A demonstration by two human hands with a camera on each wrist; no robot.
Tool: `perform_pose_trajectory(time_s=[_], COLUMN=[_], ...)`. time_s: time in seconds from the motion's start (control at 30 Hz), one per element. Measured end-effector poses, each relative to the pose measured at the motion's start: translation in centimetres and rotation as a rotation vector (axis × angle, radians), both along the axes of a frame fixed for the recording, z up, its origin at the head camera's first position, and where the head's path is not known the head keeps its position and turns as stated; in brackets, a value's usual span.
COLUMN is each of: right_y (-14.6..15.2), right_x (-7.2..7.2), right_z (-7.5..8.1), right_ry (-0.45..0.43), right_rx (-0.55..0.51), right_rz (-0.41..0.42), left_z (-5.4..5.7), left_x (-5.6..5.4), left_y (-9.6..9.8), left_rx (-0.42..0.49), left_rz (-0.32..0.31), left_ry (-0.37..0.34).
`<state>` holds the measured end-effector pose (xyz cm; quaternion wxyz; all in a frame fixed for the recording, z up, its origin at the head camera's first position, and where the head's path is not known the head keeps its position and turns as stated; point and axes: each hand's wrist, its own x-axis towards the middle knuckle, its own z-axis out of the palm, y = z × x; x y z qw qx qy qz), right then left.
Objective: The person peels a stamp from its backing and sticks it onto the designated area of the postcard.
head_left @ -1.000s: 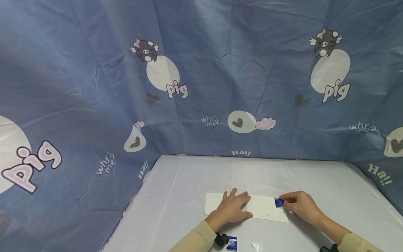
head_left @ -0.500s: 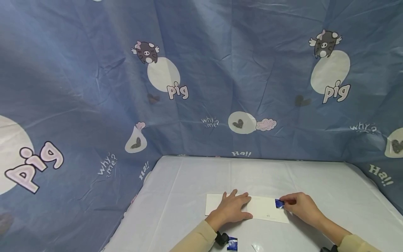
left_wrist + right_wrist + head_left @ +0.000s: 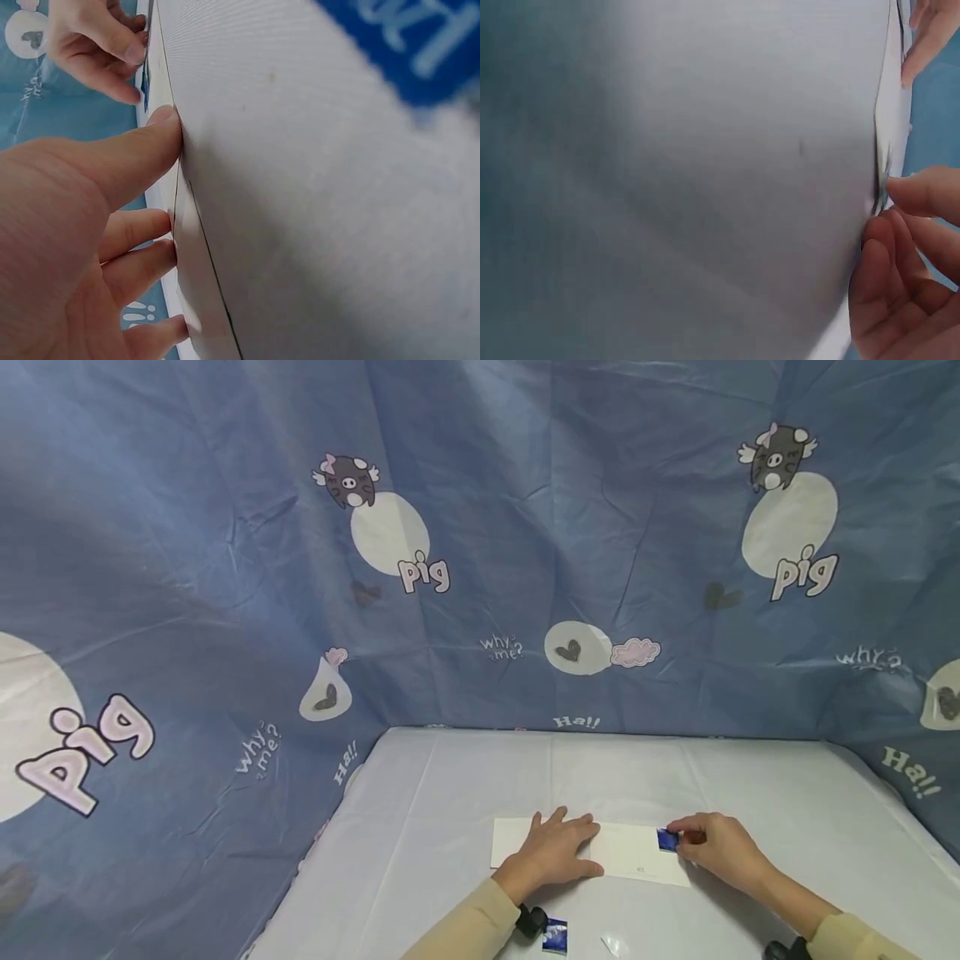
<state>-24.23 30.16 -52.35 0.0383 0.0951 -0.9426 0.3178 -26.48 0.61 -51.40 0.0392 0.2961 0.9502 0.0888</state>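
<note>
The left hand, fingers spread, rests on a white card on the bench, likely steadying it; the right hand pinches a small blue square at the card's right end, seemingly for precision.

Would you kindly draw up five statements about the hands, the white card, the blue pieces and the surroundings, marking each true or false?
1. The left hand rests on the white card with its fingers spread. True.
2. The right hand holds nothing. False: the right hand pinches a small blue piece at the card's right end.
3. Another blue piece lies on the table, nearer the person than the card. True.
4. The backdrop is plain. False: the backdrop carries pig drawings and words.
5. The visible sleeves are beige. True.
</note>
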Motion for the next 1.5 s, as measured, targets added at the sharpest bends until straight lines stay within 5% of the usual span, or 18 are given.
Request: perform_pose_trajectory(time_s=[0.33, 0.63, 1.3, 1.5], right_y=[-1.0, -2.3, -2.6, -2.4], right_x=[2.0, 4.3, 5.4, 6.1], right_z=[3.2, 1.1, 1.7, 1.3], right_ry=[0.244, 0.013, 0.093, 0.016], right_rx=[0.32, 0.394, 0.41, 0.431], right_rz=[0.188, 0.363, 0.319, 0.308], left_z=[0.1, 0.1, 0.7, 0.8], left_x=[0.1, 0.1, -0.2, 0.0], left_y=[-0.2, -0.1, 0.2, 0.3], left_rx=[-0.011, 0.003, -0.003, -0.004], left_rz=[0.006, 0.011, -0.001, 0.004], left_ry=[-0.001, -0.013, 0.002, -0.007])
